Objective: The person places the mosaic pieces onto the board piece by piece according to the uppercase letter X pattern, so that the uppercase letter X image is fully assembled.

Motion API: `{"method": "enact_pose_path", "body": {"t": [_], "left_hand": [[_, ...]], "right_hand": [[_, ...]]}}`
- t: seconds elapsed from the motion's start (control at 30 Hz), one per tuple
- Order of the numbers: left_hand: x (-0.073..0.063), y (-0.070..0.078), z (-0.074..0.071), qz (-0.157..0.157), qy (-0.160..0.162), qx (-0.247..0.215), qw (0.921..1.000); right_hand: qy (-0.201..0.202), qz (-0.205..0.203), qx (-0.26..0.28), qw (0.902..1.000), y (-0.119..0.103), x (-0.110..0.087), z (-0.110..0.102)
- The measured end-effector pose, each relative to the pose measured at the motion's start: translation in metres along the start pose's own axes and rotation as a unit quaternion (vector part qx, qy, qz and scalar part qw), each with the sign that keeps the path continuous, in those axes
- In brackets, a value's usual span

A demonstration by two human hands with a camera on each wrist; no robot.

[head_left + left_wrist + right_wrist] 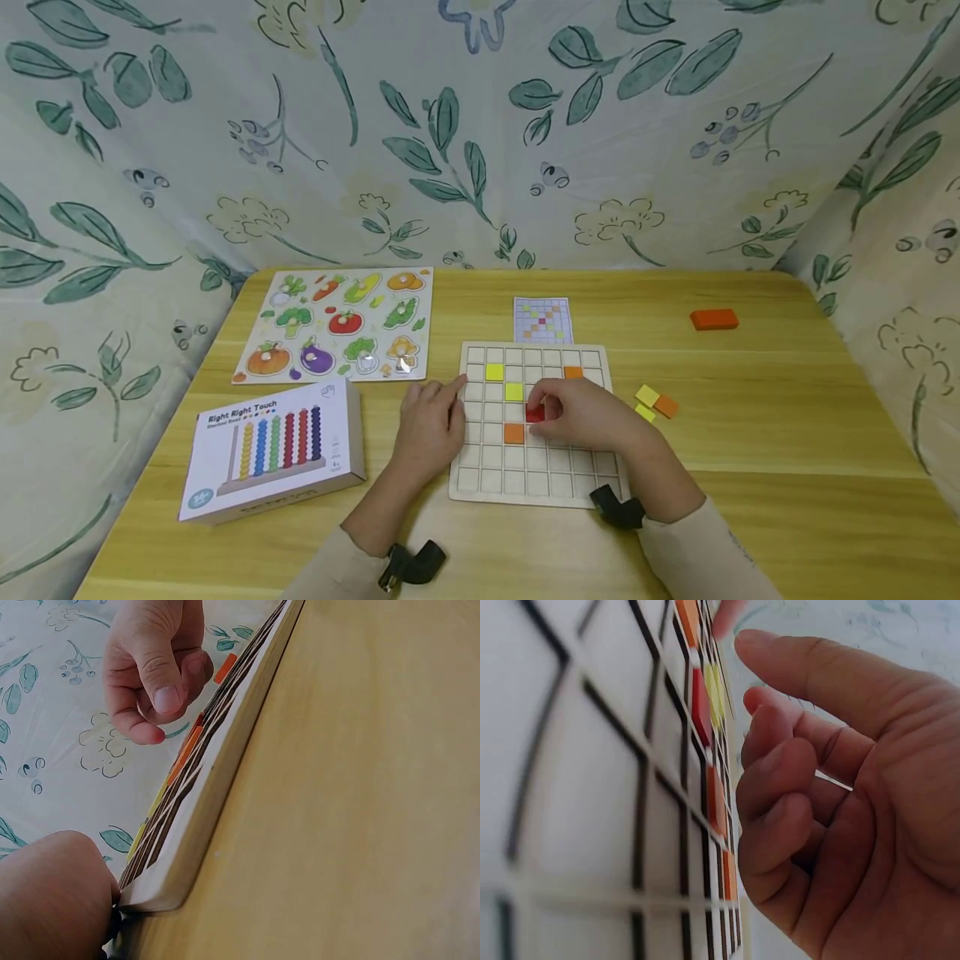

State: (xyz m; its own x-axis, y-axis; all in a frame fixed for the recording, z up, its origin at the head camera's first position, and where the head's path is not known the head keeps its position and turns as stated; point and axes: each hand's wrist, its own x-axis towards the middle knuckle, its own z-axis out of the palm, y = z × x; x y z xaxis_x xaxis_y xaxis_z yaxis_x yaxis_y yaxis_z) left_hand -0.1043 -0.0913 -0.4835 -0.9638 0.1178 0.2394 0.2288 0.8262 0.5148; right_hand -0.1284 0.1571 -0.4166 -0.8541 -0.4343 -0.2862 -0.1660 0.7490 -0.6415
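A pale wooden grid board (480,482) lies on the table with coloured square tiles in some cells. Over its middle is my right hand (588,412), fingers loosely bent, thumb and index finger apart. Between them, a red tile (535,413) sits in a cell; in the right wrist view the red tile (701,705) lies clear of my fingertips (754,643). My left hand (429,425) rests beside the board's left side, index finger touching its edge. Yellow tiles (513,392) and orange tiles (513,433) occupy other cells; my right hand hides part of the grid.
A small pattern card (543,319) lies behind the board. Loose yellow and orange tiles (665,406) are at its right, an orange-red block (714,319) farther back. At left are a vegetable puzzle board (251,329) and a white box (281,454).
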Motion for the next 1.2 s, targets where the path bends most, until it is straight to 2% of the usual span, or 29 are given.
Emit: {"method": "enact_pose_path", "body": {"t": [0.37,0.67,1.0,1.2], "left_hand": [[-0.001,0.0,0.0,0.004,0.006,0.001,1.0],[0.0,0.0,0.0,0.008,0.009,-0.002,0.9999],[0.0,0.0,0.0,0.003,0.006,-0.001,1.0],[0.0,0.0,0.001,0.002,0.005,0.0,1.0]], "right_hand": [[0.064,0.079,0.06,0.9929,0.046,-0.014,-0.047],[0.101,0.122,0.059,0.9855,0.091,-0.034,-0.075],[0.079,0.148,0.058,0.9841,0.122,-0.044,-0.082],[0.058,0.155,0.059,0.9845,0.124,-0.046,-0.082]]}}
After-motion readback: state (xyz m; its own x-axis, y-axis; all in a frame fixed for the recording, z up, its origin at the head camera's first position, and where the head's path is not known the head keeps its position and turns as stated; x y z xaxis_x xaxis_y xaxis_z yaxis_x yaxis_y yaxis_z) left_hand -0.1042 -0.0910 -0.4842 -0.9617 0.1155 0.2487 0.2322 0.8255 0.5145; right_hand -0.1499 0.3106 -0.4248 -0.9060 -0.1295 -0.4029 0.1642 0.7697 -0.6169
